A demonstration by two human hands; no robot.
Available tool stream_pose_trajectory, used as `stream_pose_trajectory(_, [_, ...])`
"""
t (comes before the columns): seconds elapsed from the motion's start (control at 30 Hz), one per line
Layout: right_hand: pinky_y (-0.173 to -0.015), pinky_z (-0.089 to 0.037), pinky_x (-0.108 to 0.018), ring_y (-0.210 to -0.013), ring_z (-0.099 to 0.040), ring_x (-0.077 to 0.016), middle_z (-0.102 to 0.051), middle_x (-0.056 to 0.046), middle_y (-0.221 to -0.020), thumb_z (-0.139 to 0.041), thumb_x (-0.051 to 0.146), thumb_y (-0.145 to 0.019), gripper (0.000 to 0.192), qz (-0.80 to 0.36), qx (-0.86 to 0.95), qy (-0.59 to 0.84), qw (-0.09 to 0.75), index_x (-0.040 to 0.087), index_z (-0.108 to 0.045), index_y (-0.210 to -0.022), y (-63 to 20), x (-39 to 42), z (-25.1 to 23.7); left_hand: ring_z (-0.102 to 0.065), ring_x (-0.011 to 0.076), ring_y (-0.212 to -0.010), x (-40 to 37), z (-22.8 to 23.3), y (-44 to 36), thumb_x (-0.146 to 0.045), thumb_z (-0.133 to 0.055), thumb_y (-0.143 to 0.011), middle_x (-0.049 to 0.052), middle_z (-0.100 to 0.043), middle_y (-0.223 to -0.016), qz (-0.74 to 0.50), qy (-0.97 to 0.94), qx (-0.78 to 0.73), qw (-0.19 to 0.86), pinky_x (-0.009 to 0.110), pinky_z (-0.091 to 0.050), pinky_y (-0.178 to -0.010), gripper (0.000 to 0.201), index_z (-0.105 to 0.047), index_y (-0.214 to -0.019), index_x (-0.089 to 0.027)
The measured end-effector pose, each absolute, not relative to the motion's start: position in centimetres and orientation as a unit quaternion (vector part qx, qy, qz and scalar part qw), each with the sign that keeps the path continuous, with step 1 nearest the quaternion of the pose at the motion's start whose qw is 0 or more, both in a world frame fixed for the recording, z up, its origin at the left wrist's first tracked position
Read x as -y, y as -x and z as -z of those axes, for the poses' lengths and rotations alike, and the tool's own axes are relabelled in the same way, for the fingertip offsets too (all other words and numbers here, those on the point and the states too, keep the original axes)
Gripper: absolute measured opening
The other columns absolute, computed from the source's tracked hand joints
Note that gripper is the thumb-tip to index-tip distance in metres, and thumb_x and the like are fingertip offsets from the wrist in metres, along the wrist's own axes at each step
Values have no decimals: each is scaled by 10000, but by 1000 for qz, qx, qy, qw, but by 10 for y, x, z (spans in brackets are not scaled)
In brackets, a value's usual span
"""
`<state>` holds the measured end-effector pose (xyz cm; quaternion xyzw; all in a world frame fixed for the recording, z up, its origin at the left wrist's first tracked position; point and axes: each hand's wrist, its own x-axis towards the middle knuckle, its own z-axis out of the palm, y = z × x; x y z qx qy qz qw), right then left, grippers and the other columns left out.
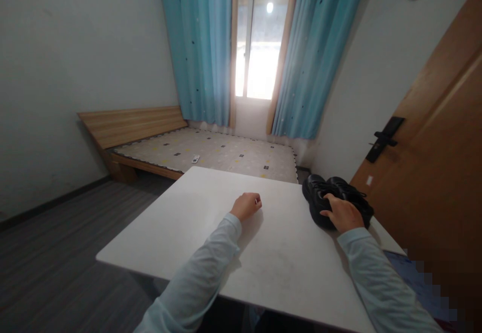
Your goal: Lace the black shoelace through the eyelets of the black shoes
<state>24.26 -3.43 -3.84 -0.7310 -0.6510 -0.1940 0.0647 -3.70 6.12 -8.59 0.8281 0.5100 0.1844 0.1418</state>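
My left hand (246, 205) rests as a closed fist on the white table (181, 232), near its middle, holding nothing I can see. My right hand (343, 214) lies on a pair of black shoes (320, 192) at the table's right edge, fingers wrapped over the nearer ends of both. The shoes sit side by side with their toes pointing away from me. Both arms wear pale blue sleeves.
A low wooden bed (211, 152) with a patterned mattress stands beyond the table, a small white object (196, 159) lying on it. Blue curtains (199, 46) flank a bright window. A brown door (437, 162) with a black handle is close on the right. Grey floor lies to the left.
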Motion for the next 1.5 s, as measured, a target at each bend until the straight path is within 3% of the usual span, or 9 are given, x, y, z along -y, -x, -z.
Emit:
stream_pose_trajectory(0.1, [-640, -383, -299, -763, -654, -240, -709, -89, -835, -676, 260, -716, 318, 201, 652, 727, 71, 183, -582, -1010, -239, 34, 34, -631, 179, -792, -61, 86, 37, -268, -471, -785, 60, -693, -859, -189, -827, -509, 143, 266, -468, -732, 224, -677, -849, -208])
stream_pose_trajectory(0.3, [-735, -346, -319, -824, -621, -229, -696, -75, -833, -645, 222, -744, 291, 235, 672, 696, 93, 187, -581, -1025, -231, 24, 33, -630, 177, -778, -60, 86, 38, -256, -485, -777, 64, -693, -845, -200, -825, -505, 155, 268, -466, -738, 212, -680, -839, -202])
stream_pose_trajectory(0.7, [-735, -258, -351, -845, -555, -212, -690, -34, -955, -539, 136, -818, 242, 256, 707, 627, 206, 227, -595, -1036, -188, 21, 28, -602, 120, -693, -56, 70, 31, -271, -497, -776, 23, -683, -740, -259, -834, -425, 238, 204, -445, -678, 219, -693, -800, -176])
stream_pose_trajectory(1.0, [-753, -251, -370, -751, -493, -191, -660, -12, -775, -489, 209, -881, 137, 273, 748, 545, 263, 215, -614, -938, -115, 65, 20, -599, 104, -595, -57, 74, 36, -302, -462, -787, 18, -648, -667, -327, -782, -417, 327, 199, -463, -584, 249, -659, -778, -151])
stream_pose_trajectory(1.27, [-749, -264, -368, -730, -463, -186, -627, -25, -725, -518, 173, -857, 107, 247, 789, 487, 281, 206, -614, -891, -75, 90, 26, -639, 125, -720, -68, 74, 34, -385, -431, -834, 81, -650, -936, -421, -659, -444, 436, 194, -506, -540, 298, -575, -910, -136])
stream_pose_trajectory(1.5, [-737, -273, -367, -699, -443, -178, -597, -16, -668, -483, 179, -876, 141, 240, 792, 472, 302, 214, -615, -842, -64, 99, 40, -637, 145, -787, -70, 73, 34, -384, -434, -837, 56, -673, -900, -416, -694, -476, 346, 247, -506, -676, 287, -608, -881, -159])
